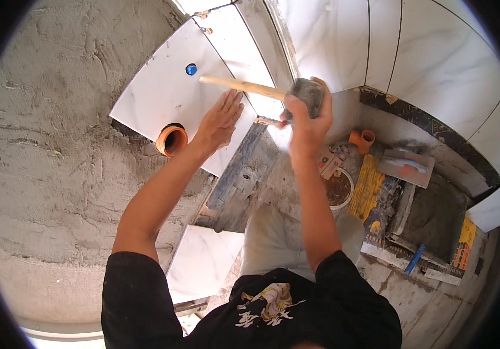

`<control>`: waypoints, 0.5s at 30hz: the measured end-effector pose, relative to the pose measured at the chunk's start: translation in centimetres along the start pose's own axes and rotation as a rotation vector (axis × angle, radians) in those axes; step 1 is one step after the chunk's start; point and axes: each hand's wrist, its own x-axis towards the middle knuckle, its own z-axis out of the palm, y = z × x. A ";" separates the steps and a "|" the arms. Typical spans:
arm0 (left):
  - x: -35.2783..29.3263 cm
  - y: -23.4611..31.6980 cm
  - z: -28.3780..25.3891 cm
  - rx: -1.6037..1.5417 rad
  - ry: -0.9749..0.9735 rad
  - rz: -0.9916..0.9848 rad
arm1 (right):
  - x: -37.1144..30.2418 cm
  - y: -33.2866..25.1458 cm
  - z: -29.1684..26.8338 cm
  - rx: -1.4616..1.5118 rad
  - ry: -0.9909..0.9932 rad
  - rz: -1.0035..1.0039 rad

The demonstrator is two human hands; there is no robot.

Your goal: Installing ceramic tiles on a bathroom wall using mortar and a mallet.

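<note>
My left hand [219, 120] lies flat, fingers spread, on a white marble-look tile [165, 93] set on a grey mortared wall. My right hand [303, 119] grips the dark head of a rubber mallet [307, 93], whose wooden handle [238, 86] points left over the tile. An orange pipe stub [172, 139] pokes through a notch at the tile's lower edge. A small blue plug [191, 69] sits in a hole in the tile above my left hand.
More white tiles [436, 58] cover the adjoining wall on the right. A loose tile [203, 262] leans by my knee. A trowel [407, 166], a mortar tray [436, 218], a white bucket [338, 189] and an orange pipe fitting [362, 139] lie on the floor.
</note>
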 end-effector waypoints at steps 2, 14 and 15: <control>0.0 0.2 0.2 0.021 0.010 0.008 | -0.1 0.2 -0.7 -0.009 -0.011 0.017; 0.0 0.0 -0.2 -0.033 0.022 0.005 | 0.0 0.2 -0.3 -0.033 -0.036 -0.006; 0.1 -0.2 -0.1 -0.029 0.036 0.005 | -0.1 -0.2 -0.1 -0.018 -0.043 0.025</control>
